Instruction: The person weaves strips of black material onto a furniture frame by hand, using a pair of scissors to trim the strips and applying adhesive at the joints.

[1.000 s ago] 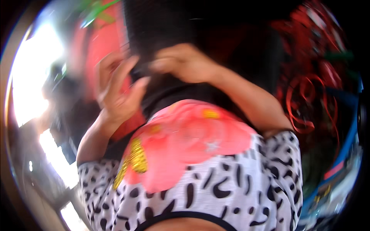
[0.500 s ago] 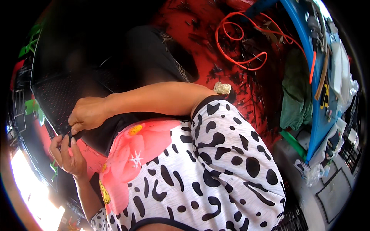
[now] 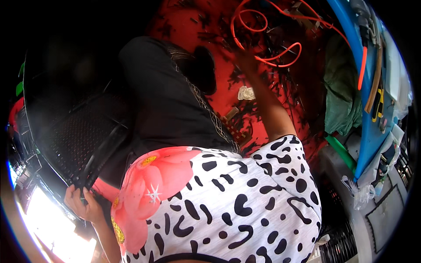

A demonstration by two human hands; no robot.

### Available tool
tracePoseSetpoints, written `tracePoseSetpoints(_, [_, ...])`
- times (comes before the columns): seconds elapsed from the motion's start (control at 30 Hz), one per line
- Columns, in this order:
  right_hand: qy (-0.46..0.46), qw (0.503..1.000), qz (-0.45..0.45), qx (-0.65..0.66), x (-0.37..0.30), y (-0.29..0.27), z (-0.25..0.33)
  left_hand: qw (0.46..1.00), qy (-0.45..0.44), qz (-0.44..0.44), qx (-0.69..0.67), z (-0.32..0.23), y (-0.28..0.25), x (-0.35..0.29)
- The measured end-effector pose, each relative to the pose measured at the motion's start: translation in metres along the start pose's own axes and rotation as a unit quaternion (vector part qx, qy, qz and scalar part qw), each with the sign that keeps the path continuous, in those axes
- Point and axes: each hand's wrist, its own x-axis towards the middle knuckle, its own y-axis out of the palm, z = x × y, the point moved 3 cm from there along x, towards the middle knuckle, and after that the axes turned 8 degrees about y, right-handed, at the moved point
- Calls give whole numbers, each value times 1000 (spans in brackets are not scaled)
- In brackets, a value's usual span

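At the lower left, my left hand (image 3: 82, 203) has its fingers curled on the near edge of a black panel (image 3: 83, 131) dotted with small holes. A dark strip or bar runs along that panel down to my fingers. My right arm reaches away over the red floor, and my right hand (image 3: 245, 60) is dark and blurred near the orange hose (image 3: 285, 64). Its fingers cannot be made out. Short black strips (image 3: 237, 79) lie scattered on the floor around and below it. A crumpled whitish lump (image 3: 246, 93) sits beside my forearm.
On the right stands a blue table (image 3: 366, 144) with a yellow-and-black cutter (image 3: 378, 105), a brown-handled tool (image 3: 372, 83) and plastic bags on it. Green cloth (image 3: 343, 96) hangs beside it, above a green bar (image 3: 341, 153). My black-trousered leg (image 3: 153, 87) crosses the middle.
My right hand has left the spot beside my left hand and swung far to the right, over the floor. My left hand has moved slightly down and stays at the panel edge.
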Motion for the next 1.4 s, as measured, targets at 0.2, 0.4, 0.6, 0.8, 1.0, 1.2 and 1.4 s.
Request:
tracePoseSetpoints(0.2, [142,959,-189,-157,-5,7,-263,994,11,102,-26,18,-16,1])
tracePoseSetpoints(0.4, [39,976,-202,74,0,-20,-188,993,44,99,-55,11,-18,34])
tracePoseSetpoints(0.6, [68,916,-368,145,-11,24,-175,986,82,120,-81,0,-15,53])
tracePoseSetpoints(0.8, [-140,867,-399,265,-77,46,-29,956,171,146,-190,-43,-6,108])
tracePoseSetpoints(1.0, [-105,884,-236,391,-118,31,44,942,241,78,-219,-47,-16,146])
tracePoseSetpoints(1.2, [-225,896,-111,366,-102,56,-44,933,257,136,-213,-30,3,128])
tracePoseSetpoints(1.4, [378,921,-96,-2,-136,15,-271,942,241,169,-160,-10,19,121])
